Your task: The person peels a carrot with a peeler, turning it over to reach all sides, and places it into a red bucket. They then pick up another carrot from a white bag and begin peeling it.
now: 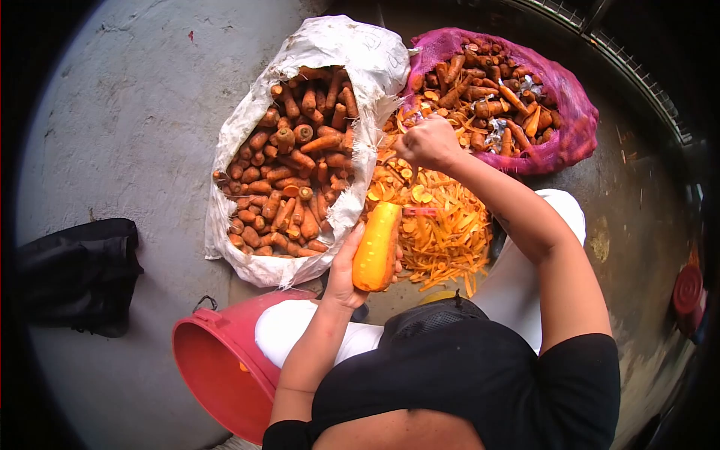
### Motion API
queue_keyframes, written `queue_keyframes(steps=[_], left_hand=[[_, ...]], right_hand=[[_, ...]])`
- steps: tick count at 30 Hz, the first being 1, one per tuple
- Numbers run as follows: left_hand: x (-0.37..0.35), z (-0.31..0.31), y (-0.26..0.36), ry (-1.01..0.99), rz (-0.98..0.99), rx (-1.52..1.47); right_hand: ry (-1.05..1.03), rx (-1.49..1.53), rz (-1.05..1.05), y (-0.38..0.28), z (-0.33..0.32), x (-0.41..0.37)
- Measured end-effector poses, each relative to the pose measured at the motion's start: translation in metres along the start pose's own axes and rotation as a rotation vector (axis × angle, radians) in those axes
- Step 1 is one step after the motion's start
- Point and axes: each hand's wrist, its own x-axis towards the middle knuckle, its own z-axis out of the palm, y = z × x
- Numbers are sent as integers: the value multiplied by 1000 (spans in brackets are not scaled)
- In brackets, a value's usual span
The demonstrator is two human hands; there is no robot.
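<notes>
My left hand (343, 276) is wrapped round a large carrot (376, 251), held upright with its thick end down. Most of its facing side is peeled bright orange, while darker skin shows along the right edge. Farther forward, above the carrot peelings (446, 244), my right hand (429, 142) is closed. Something thin and dark shows below its fingers, too small to name. Just right of the held carrot, a small red strip (418, 211) lies over the peelings. Unpeeled carrots (300, 161) fill an open white sack (251, 120) at the left.
A pink mesh sack (581, 120) at the back right holds carrots and scraps. Beside my white-clad leg, a red bucket (214, 319) lies tilted. Black cloth (79, 274) rests on the grey floor at far left. A red round object (688, 289) is at far right.
</notes>
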Motion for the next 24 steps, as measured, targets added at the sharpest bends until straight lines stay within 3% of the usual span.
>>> queue_keyframes(steps=[1, 3, 4, 7, 9, 10, 13, 15, 16, 19, 24], left_hand=[[1, -1, 2, 21, 17, -2], [4, -5, 5, 71, 60, -22], [8, -11, 4, 100, 65, -101], [16, -14, 9, 185, 74, -118], [24, -21, 7, 205, 57, -106], [28, -25, 5, 209, 45, -109], [30, -23, 2, 273, 7, -132], [34, -13, 2, 375, 6, -185], [37, -22, 0, 305, -5, -183], [37, -18, 1, 382, -27, -157], [37, -12, -3, 277, 14, -189]], right_hand=[[54, -31, 50, 1, 4, 0], [-101, 139, 367, -3, -6, 5], [10, 165, 331, 1, 0, 7], [-112, 460, 357, -16, -25, 13], [-152, 489, 257, -27, -13, 9], [-99, 456, 57, -37, -17, 5], [-19, 503, -227, -62, -16, -10], [-17, 485, -304, -74, -22, -19], [-14, 474, -340, -77, -24, -22], [18, 492, -376, -77, -18, -27], [21, 476, -366, -75, -18, -29]])
